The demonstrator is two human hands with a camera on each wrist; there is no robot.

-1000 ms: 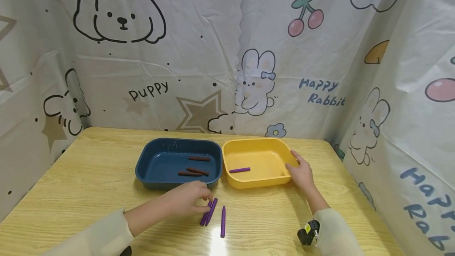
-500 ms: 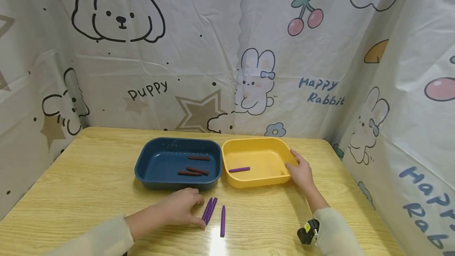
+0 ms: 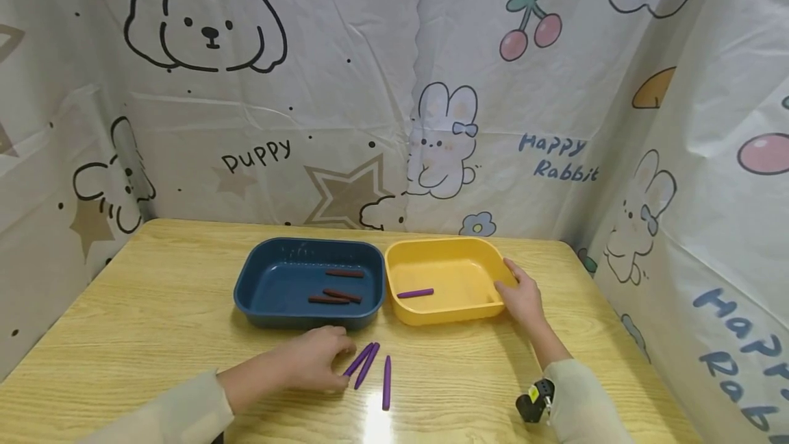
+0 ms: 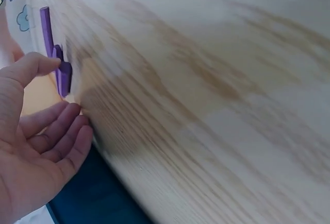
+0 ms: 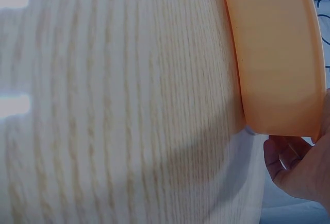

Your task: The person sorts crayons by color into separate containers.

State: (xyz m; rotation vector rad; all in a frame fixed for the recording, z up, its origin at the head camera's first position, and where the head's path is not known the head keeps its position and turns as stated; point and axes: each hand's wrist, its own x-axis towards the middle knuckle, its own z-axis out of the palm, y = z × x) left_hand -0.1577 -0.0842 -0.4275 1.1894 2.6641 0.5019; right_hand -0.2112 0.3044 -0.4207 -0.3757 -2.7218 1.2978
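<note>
My left hand (image 3: pixel 314 360) hovers low over the table, its thumb touching the near end of a purple crayon (image 3: pixel 359 360). In the left wrist view the fingers of the left hand (image 4: pixel 38 131) curve loosely, apart from that crayon. Close beside it lies a second purple crayon (image 3: pixel 367 366), and a third purple crayon (image 3: pixel 387 382) sits farther right. My right hand (image 3: pixel 522 299) grips the right rim of a yellow tray (image 3: pixel 453 316), thumb inside the wall. One purple crayon (image 3: pixel 416 293) rests in that tray. The right wrist view shows the right hand (image 5: pixel 299 167) at the tray's corner.
A dark blue tray (image 3: pixel 277 323) stands left of the yellow one, just beyond my left hand. Three brown crayons (image 3: pixel 342 295) lie in it. A printed curtain (image 3: pixel 345 88) hangs behind the wooden table (image 3: pixel 154 293) and along its sides.
The left hand drew back left from the crayons and its thumb moved in. The leftmost crayon's near end has swung left, so the pair now fans apart. My right hand stays on the yellow tray.
</note>
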